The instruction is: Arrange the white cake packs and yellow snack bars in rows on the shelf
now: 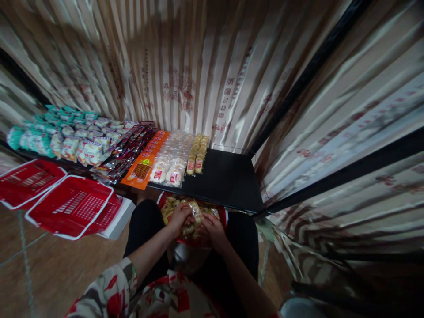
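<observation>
Seated person, both hands over a red container (192, 242) between the knees; wrapped packet (195, 211) is up above the container's contents. Packet's long axis runs mostly away from the body, far end tipped slightly left, near end toward the lap; which end is its top, can't tell. Left hand (180, 218) has a narrow grip on the packet's left side, fingers curled in; right hand (213, 224) pinches it at the right, thumb and fingers close together, exact contact blurred. More yellowish packets (168, 205) lie loose in the container, around and under the hands. Just beyond, the near edge of the black worktop (228, 176) stands in the way of reaching straight ahead. On it, right to left: yellow packets (199, 154) in two columns, white round packs (165, 170) in rows, orange packet (142, 170) slanting, dark red packets (132, 148) overlapping, white bags (89, 152), green bags (36, 141). Pleated curtain (182, 53) walls off the back. Red shopping baskets (73, 203) sit to the left, white box (119, 218) beside them.
</observation>
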`<action>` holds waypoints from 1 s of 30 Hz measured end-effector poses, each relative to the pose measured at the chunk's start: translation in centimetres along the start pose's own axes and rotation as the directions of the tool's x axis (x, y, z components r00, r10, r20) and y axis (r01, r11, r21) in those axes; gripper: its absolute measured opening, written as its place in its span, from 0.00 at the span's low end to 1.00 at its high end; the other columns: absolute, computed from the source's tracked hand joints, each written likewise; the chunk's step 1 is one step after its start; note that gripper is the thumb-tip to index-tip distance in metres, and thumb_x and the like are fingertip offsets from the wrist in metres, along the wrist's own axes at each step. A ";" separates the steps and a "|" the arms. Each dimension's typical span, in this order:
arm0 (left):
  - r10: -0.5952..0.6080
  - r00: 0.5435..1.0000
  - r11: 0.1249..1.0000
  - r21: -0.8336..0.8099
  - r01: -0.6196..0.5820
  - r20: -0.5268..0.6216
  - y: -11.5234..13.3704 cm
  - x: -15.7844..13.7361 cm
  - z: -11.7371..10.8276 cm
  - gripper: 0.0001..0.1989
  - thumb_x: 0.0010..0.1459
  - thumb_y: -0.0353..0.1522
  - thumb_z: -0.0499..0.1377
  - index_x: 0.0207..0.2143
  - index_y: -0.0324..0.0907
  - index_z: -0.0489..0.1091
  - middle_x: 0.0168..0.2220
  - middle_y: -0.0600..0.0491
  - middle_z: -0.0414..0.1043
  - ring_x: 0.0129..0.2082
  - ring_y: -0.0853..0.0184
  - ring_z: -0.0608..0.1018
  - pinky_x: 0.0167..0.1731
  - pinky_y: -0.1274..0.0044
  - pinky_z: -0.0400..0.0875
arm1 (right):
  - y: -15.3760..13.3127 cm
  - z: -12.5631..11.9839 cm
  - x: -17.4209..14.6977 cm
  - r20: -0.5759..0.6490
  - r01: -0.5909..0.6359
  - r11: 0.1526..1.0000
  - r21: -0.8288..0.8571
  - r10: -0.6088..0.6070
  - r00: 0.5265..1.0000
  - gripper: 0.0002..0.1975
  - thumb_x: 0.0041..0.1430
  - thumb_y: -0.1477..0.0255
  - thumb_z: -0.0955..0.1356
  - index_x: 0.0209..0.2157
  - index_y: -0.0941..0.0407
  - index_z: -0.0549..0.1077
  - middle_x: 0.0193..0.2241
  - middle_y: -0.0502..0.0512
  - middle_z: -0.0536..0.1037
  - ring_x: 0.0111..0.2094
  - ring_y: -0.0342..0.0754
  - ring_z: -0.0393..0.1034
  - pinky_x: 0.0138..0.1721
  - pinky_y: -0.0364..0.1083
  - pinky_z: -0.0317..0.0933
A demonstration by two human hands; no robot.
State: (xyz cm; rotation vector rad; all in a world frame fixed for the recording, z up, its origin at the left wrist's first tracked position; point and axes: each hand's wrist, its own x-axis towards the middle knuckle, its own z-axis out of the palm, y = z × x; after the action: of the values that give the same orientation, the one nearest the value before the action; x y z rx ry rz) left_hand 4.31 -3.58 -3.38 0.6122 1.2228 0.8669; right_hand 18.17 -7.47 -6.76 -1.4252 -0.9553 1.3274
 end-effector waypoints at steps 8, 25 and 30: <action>-0.015 0.985 0.977 -0.207 0.051 0.172 3.0 -0.7 1.7 0.06 0.54 0.30 0.57 0.36 0.37 0.66 0.30 0.51 0.73 0.22 0.75 0.75 0.24 0.84 0.69 | -3.0 -1.5 0.4 -0.049 0.189 0.963 -0.193 -0.201 0.978 0.15 0.48 0.62 0.67 0.38 0.54 0.71 0.38 0.57 0.74 0.39 0.51 0.70 0.36 0.48 0.68; -0.013 0.959 0.943 -0.316 0.106 0.283 3.4 0.2 6.7 0.14 0.52 0.23 0.54 0.43 0.37 0.66 0.42 0.46 0.72 0.39 0.68 0.76 0.41 0.78 0.72 | -4.6 -5.5 0.1 -0.274 0.291 0.952 -0.093 -0.306 0.912 0.25 0.53 0.64 0.65 0.52 0.54 0.60 0.51 0.62 0.66 0.47 0.51 0.68 0.45 0.50 0.66; -0.015 0.965 0.928 -0.355 0.110 0.261 2.9 0.5 8.2 0.16 0.49 0.21 0.57 0.42 0.37 0.66 0.41 0.45 0.73 0.39 0.66 0.77 0.45 0.74 0.71 | -5.3 -5.8 1.1 -0.233 0.083 0.975 0.208 -0.033 0.972 0.31 0.47 0.58 0.69 0.51 0.56 0.61 0.36 0.56 0.77 0.33 0.47 0.73 0.35 0.46 0.68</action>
State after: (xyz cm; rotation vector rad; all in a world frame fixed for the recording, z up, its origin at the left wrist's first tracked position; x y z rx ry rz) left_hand 11.58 -1.16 0.71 0.3631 0.8150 0.9045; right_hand 24.33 -5.70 -2.07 -1.3366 -0.6736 1.1572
